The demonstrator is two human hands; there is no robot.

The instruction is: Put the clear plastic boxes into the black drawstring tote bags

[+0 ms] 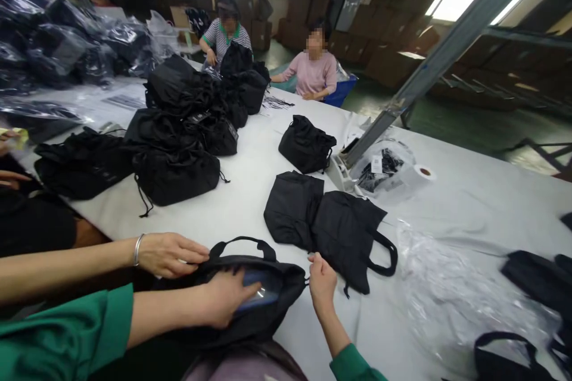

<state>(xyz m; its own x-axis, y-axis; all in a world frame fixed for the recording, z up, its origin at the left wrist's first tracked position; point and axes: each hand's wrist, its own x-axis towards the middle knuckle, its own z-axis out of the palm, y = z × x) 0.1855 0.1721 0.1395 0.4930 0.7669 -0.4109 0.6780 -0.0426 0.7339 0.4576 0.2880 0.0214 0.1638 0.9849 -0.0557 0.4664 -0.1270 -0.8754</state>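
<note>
The left hand (221, 300), fingers spread, reaches inside the black drawstring bag (254, 328) beneath it; the right hand (322, 283) pinches its cord (307, 282), white table (378, 324) separating that hand from crumpled plastic film (456, 297).

- One head-worn camera looks forward and down across a wide white-covered table (465, 190), tilted so the far edge drops toward three o'clock.
- Near, at six: black fabric drawstring bag (263, 322); far, at twelve: stacked brown cardboard boxes (308, 9).

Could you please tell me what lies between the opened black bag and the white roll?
The head view shows a black handled bag there, on the white table, just beyond the right hand.
</note>
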